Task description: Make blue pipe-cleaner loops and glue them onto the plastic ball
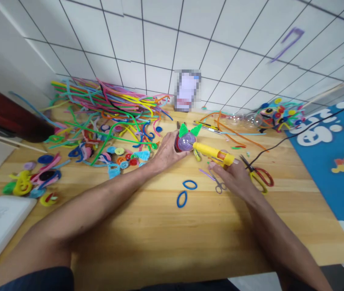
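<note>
My left hand [168, 152] is wrapped round the side of a clear plastic ball [185, 142] with a purplish inside. Two green pipe-cleaner ears [190, 130] stick up from its far side. In my right hand [233, 174] is a yellow hot glue gun [210, 151], its nozzle pointing left and reaching the ball; whether it touches, I cannot tell. Two blue pipe-cleaner loops [185, 192] lie on the wood nearer to me. Small scissors [219, 186] rest just below the glue gun, and larger scissors with red and yellow handles [260, 178] lie right of my right hand.
Bundled pipe cleaners [114, 101] and coiled pieces [120, 157] cover the back left. A phone [187, 91] leans against the tiled wall. Clear balls [252, 120] and a colourful decorated piece [281, 115] sit back right. A black cord [296, 131] crosses the right side. A white box [2, 226] lies left.
</note>
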